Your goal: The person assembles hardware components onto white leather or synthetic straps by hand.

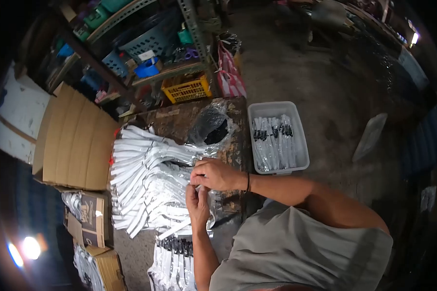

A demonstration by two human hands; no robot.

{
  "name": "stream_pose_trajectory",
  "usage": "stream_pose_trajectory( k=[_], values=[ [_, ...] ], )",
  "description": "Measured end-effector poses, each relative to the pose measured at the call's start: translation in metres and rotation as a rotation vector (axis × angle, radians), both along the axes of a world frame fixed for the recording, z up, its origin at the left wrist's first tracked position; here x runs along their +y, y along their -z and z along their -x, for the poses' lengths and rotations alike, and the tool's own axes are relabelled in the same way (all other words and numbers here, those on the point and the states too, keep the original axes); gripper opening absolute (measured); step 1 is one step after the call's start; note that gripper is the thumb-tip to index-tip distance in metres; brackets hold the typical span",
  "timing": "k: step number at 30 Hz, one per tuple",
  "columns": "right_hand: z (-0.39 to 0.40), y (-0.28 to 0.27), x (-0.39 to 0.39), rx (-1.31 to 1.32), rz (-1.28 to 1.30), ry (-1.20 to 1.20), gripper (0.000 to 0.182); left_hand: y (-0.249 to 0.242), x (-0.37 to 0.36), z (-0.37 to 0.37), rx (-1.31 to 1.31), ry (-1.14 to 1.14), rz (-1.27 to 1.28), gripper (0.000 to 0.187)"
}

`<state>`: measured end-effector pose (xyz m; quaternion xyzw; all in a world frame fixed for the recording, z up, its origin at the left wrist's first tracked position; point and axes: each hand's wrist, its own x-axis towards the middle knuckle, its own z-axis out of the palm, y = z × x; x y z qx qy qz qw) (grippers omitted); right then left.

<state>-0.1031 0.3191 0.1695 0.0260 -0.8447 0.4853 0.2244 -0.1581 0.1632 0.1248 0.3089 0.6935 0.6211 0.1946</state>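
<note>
My right hand (217,174), with a dark band at the wrist, has its fingers pinched together over the front edge of the work table. Just below it my left hand (198,203) is closed too, its fingertips meeting those of the right. Whatever lies between the fingers is too small and covered to make out. Under and beside both hands spreads a large pile of flat white straps (141,179), some under shiny clear plastic. Behind the hands stands a clear plastic bag (210,127) with dark contents, opening towards me.
A translucent tub (303,150) to the right holds several bagged straps with black fittings. More bagged straps (174,262) lie at lower left. Cardboard boxes (75,140) line the left. A metal shelf (192,29), yellow crate (185,88) and striped bag (229,72) stand beyond the table.
</note>
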Motion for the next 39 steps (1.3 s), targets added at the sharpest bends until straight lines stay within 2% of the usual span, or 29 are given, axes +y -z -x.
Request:
stream_pose_trajectory(
  k=[2,5,8,9,15,18,21,25,28,29,31,32,36,38,39],
  values=[
    [-0.001,0.004,0.0,-0.027,0.03,0.011,0.02,-0.005,0.003,0.002,0.039,-0.012,-0.035,0.017],
    [0.001,0.011,-0.001,-0.006,0.057,0.042,0.02,-0.015,0.008,-0.008,-0.264,-0.048,-0.189,0.026],
    [0.004,0.017,-0.001,0.002,0.047,0.057,0.02,-0.014,0.006,-0.007,-0.312,-0.042,-0.113,0.023],
    [0.006,0.02,-0.002,0.018,0.047,0.06,0.02,-0.01,0.006,-0.005,-0.311,-0.055,-0.137,0.017],
    [0.007,0.019,-0.005,-0.066,0.118,0.057,0.023,0.005,0.003,0.001,-0.2,-0.039,-0.112,0.025],
    [0.008,0.022,-0.005,-0.072,0.091,0.046,0.022,0.006,0.002,0.003,-0.222,-0.067,-0.112,0.022],
    [0.009,0.025,0.0,0.076,0.062,0.072,0.02,0.01,-0.004,0.008,-0.306,-0.17,-0.107,0.021],
    [0.003,0.014,0.009,0.109,0.034,0.067,0.021,0.015,-0.011,0.018,-0.357,-0.253,-0.135,0.021],
    [-0.013,-0.008,0.013,-0.041,0.056,-0.007,0.024,0.014,-0.007,0.019,-0.332,-0.265,-0.146,0.023],
    [-0.014,-0.007,0.011,0.088,-0.047,0.035,0.024,0.013,-0.004,0.018,-0.342,-0.266,-0.153,0.021],
    [-0.016,-0.007,0.014,0.178,-0.02,0.074,0.019,0.01,0.002,0.018,-0.37,-0.292,-0.166,0.017],
    [-0.014,-0.005,0.013,0.213,0.014,0.056,0.016,0.02,-0.003,0.025,-0.375,-0.232,-0.118,0.028],
    [-0.02,-0.016,0.015,0.155,0.136,0.076,0.02,0.007,-0.002,0.019,-0.372,-0.181,-0.112,0.038],
    [-0.023,-0.019,0.017,0.115,0.099,0.077,0.026,0.003,0.0,0.016,-0.36,-0.193,-0.12,0.04],
    [-0.023,-0.021,0.015,0.116,0.101,0.068,0.022,0.003,-0.001,0.014,-0.361,-0.193,-0.113,0.043]
  ],
)
